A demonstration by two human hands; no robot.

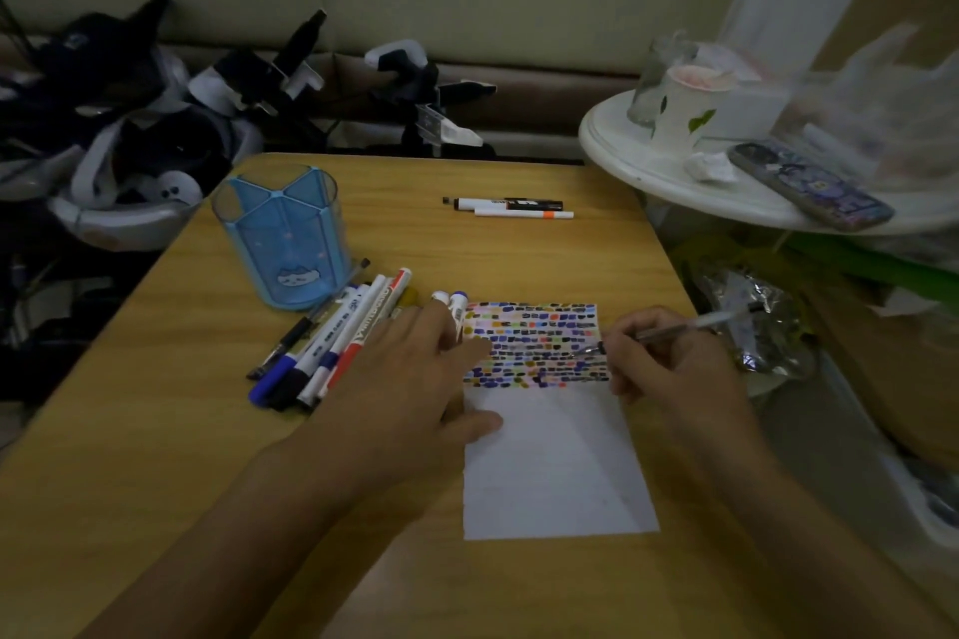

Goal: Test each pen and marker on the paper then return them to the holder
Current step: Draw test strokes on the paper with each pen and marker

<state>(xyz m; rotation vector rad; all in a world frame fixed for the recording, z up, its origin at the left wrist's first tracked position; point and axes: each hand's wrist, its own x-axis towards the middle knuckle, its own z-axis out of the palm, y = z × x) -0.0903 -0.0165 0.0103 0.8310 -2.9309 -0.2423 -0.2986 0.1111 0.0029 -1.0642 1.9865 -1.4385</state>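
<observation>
A: What did we see on the wooden table (pixel 441 182)?

B: We saw a sheet of paper (pixel 555 472) lying near the table's 5 o'clock edge. Its far half was covered in rows of small coloured test marks; its near half was blank.

A: And the hands?

B: The right hand (pixel 669 368) sat at the paper's 3 o'clock side, fingers curled around a clear-barrelled pen (pixel 674 327). The pen's tip touched the paper among the marks, and its barrel slanted away toward 2 o'clock. The left hand (pixel 410 379) lay flat at the paper's 9 o'clock edge, fingers straight and relaxed, thumb resting on the sheet, holding nothing.

A: Where were the other pens?

B: A loose bunch of pens and markers (pixel 327 343) lay on the table just beyond the left hand, toward 10 o'clock, partly under its fingertips. A blue see-through holder (pixel 285 239) stood upright just behind that bunch; we saw no pens in it. Two more markers (pixel 511 208) lay side by side at 12 o'clock, well apart from the paper.

A: Anything off the table?

B: At 2 o'clock, a white round side table (pixel 648 171) carried a phone (pixel 809 184) and a paper cup (pixel 685 109).
</observation>
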